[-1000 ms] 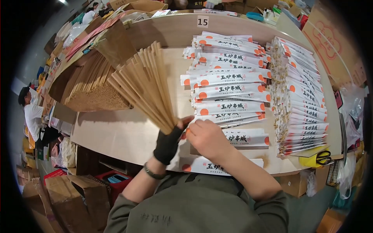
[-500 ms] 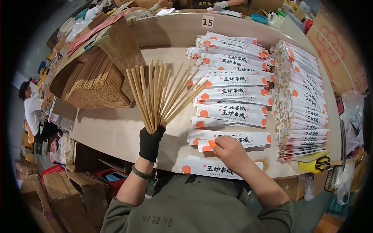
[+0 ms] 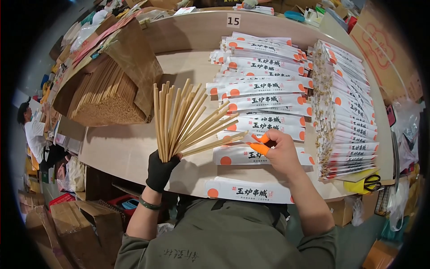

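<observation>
My left hand (image 3: 162, 171), in a black fingerless glove, is closed round the lower ends of a fanned bunch of wooden chopsticks (image 3: 179, 121). My right hand (image 3: 280, 152) wears orange finger covers on thumb and forefinger. Between these fingertips is a white paper chopstick sleeve (image 3: 251, 142), seen almost edge-on and mostly hidden. The tips of two chopsticks fanned out to the right come close to it; whether they are inside cannot be made out. Below the right hand lie printed white sleeves (image 3: 226, 160), and more sleeves (image 3: 224, 190) lie at the table's front edge.
A cardboard box (image 3: 139, 58) full of chopsticks lies on its side at the left. Rows of filled sleeves (image 3: 268, 87) cover the middle, with a tall stack (image 3: 347, 112) on the right. Black-handled scissors (image 3: 371, 183) rest at the right edge. A person (image 3: 36, 134) is at far left.
My right hand has risen from the sleeve pile toward the chopstick tips, bringing a sleeve. My left hand has shifted left and slightly down, and its chopsticks lean more to the right.
</observation>
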`<act>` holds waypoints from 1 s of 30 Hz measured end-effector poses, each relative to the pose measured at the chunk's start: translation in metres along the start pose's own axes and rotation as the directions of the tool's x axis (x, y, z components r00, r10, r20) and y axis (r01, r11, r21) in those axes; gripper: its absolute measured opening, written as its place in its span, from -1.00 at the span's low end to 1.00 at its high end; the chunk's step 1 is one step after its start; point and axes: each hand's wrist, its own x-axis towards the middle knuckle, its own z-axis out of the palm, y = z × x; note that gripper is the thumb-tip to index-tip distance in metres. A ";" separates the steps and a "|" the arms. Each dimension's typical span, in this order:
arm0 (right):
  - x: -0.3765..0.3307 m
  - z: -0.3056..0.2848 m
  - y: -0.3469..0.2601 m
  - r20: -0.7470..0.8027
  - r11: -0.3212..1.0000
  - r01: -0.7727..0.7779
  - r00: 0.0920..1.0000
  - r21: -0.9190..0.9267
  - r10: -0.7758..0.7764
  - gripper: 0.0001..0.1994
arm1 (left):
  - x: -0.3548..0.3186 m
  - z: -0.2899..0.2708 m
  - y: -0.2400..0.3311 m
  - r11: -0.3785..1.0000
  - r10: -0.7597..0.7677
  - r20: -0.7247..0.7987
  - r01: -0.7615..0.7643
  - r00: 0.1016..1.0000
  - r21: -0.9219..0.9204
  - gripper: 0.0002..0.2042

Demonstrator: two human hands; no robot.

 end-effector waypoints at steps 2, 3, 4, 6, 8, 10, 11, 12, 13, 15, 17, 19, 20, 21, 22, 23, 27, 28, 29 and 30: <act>-0.003 -0.002 -0.004 0.004 0.998 0.058 0.998 -0.012 -0.058 -0.85 | 0.003 -0.005 0.002 1.000 -0.017 0.098 0.019 0.995 -0.017 -0.75; -0.005 -0.003 -0.005 0.005 0.998 0.056 0.998 -0.011 -0.056 -0.85 | 0.005 -0.010 0.002 1.000 -0.020 0.098 0.021 0.995 -0.016 -0.75; -0.007 -0.006 -0.006 0.057 0.965 0.176 0.984 -0.196 -0.168 -0.87 | 0.006 -0.014 0.002 0.999 0.030 0.127 -0.033 0.991 0.018 -0.75; -0.005 -0.003 -0.006 0.127 0.883 0.295 0.956 -0.366 -0.266 -0.90 | 0.009 -0.015 0.002 0.987 0.120 0.158 -0.135 0.980 0.089 -0.77; 0.004 0.016 -0.007 0.261 0.348 0.688 0.617 -0.637 -0.742 -0.91 | 0.009 0.017 0.005 0.985 0.112 0.166 -0.088 0.980 -0.146 -0.76; 0.005 0.053 -0.013 0.379 0.294 0.737 0.596 -0.609 -0.708 -0.87 | 0.005 0.062 0.022 0.917 0.042 0.250 0.062 0.967 -0.395 -0.71; 0.008 0.063 -0.015 0.491 0.241 0.787 0.559 -0.568 -0.668 -0.82 | 0.004 0.076 0.031 0.901 -0.022 0.316 0.155 0.949 -0.406 -0.67; 0.014 0.060 -0.013 0.493 0.235 0.789 0.554 -0.568 -0.671 -0.82 | 0.008 0.079 0.034 0.900 -0.017 0.311 0.150 0.950 -0.409 -0.67; 0.021 0.053 -0.008 0.400 0.251 0.725 0.596 -0.642 -0.696 -0.79 | 0.012 0.081 0.035 0.926 0.031 0.177 0.038 0.984 -0.376 -0.68; 0.023 0.038 -0.002 0.310 0.263 0.662 0.616 -0.702 -0.724 -0.75 | 0.021 0.082 0.027 0.806 0.030 -0.096 -0.081 0.995 -0.586 -0.81; 0.004 0.025 0.010 0.483 0.344 0.723 0.669 -0.599 -0.565 -0.77 | 0.027 0.056 0.025 0.979 -0.051 -0.075 0.035 0.996 -0.200 -0.79; -0.010 0.032 0.030 0.499 0.300 0.749 0.631 -0.591 -0.593 -0.76 | 0.027 0.054 0.018 0.982 0.020 -0.133 -0.044 0.991 -0.182 -0.79; -0.011 0.032 0.037 0.535 0.228 0.748 0.620 -0.623 -0.574 -0.76 | 0.027 0.055 0.014 0.982 0.075 -0.186 -0.104 0.980 -0.155 -0.81; -0.012 0.032 0.042 0.570 0.157 0.747 0.609 -0.646 -0.551 -0.75 | 0.026 0.055 0.013 0.980 0.127 -0.238 -0.159 0.963 -0.122 -0.83; -0.013 0.030 0.044 0.573 0.159 0.750 0.608 -0.642 -0.550 -0.75 | 0.022 0.054 0.018 0.975 0.046 -0.212 -0.090 0.976 -0.205 -0.84; -0.014 0.028 0.046 0.572 0.176 0.750 0.614 -0.638 -0.543 -0.76 | 0.020 0.054 0.017 0.975 0.042 -0.213 -0.086 0.976 -0.204 -0.84; -0.016 0.030 0.049 0.354 0.416 0.708 0.669 -0.570 -0.654 -0.82 | 0.018 0.048 0.005 0.922 -0.122 -0.129 0.064 0.984 -0.381 -0.84; -0.016 0.030 0.048 0.355 0.415 0.708 0.669 -0.571 -0.653 -0.82 | 0.018 0.045 0.001 0.927 -0.138 -0.128 0.083 0.982 -0.365 -0.77; -0.016 0.030 0.047 0.281 0.508 0.653 0.728 -0.562 -0.625 -0.84 | 0.017 0.041 0.000 0.927 -0.138 -0.127 0.083 0.982 -0.366 -0.77; -0.015 0.029 0.046 0.207 0.595 0.593 0.781 -0.542 -0.589 -0.85 | 0.015 0.036 -0.001 0.937 -0.152 -0.102 0.111 0.983 -0.331 -0.87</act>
